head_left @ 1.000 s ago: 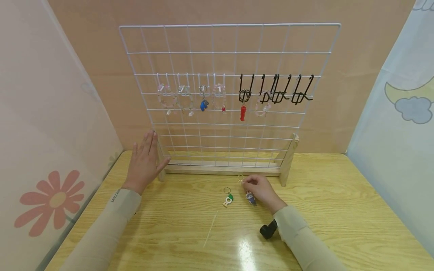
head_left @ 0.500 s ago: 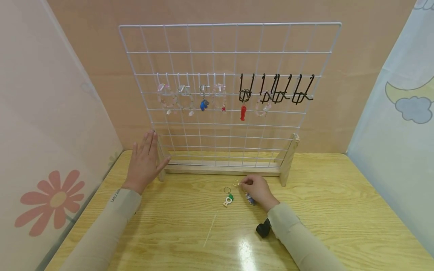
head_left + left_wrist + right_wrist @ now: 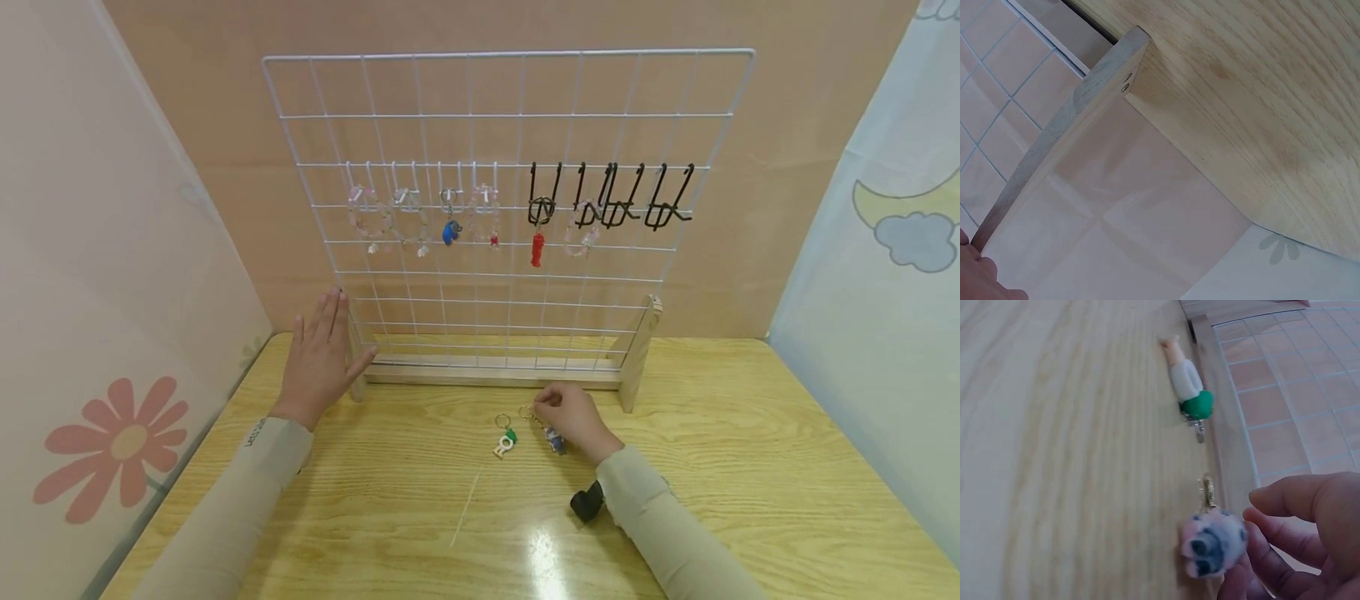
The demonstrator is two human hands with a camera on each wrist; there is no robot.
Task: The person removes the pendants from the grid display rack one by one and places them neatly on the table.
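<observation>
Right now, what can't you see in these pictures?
Left wrist view: most of the left hand, cut off by the edge.
Head view: part of the gray charm, behind the right hand.
Right wrist view: the charm's details, blurred.
Head view: part of the black thing, under the right sleeve.
Head view: lettering on the left sleeve, too small.

A grey-and-pink figure keychain (image 3: 1213,542) is pinched by the right hand (image 3: 576,419), its gold ring (image 3: 521,411) turned far left. Beyond, a white wire rack (image 3: 510,276) is held upright on wood.
</observation>
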